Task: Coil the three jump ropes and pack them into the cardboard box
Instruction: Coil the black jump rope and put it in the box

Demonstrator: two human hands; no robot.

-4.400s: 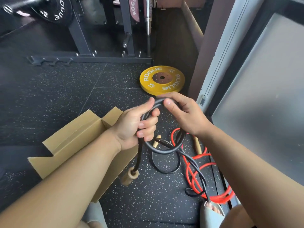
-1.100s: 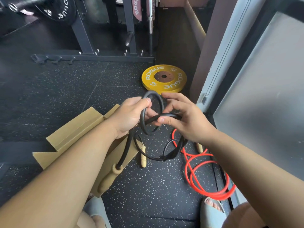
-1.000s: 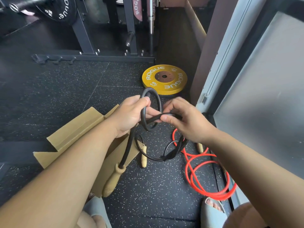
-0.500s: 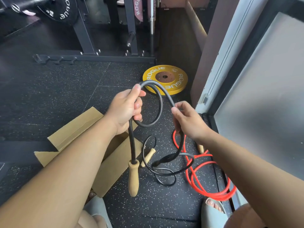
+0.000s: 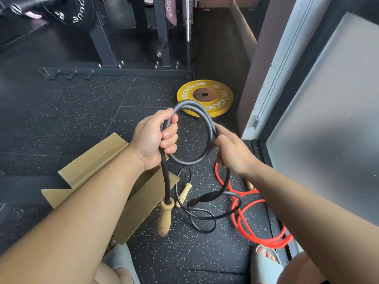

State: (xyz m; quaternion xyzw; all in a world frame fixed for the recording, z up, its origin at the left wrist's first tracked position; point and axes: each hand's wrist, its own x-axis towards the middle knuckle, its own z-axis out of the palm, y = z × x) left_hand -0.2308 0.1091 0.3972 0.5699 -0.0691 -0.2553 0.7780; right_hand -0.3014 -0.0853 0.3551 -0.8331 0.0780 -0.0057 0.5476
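Nearest, two pale sandals on the speckled floor. Just beyond them the wooden handle of the thick black rope hangs free, long axis vertical, butt end pointing down, in front of the near wall of the cardboard box. The box lies open on the floor to the left. On the floor to the right lie the thin black rope, loosely looped, and the red rope, in a loose pile. Above, left hand closed round the thick rope where its loop meets the hanging end. Right hand curled round the loop's right side. The loop stands upright between the hands, taller than wide, and its tail drops from the right hand to the floor. Half a second ago the loop was a single turn and the right hand held the strand lower; now two turns lie together. Farther off, a yellow plate flat on the floor, then a dark rack.
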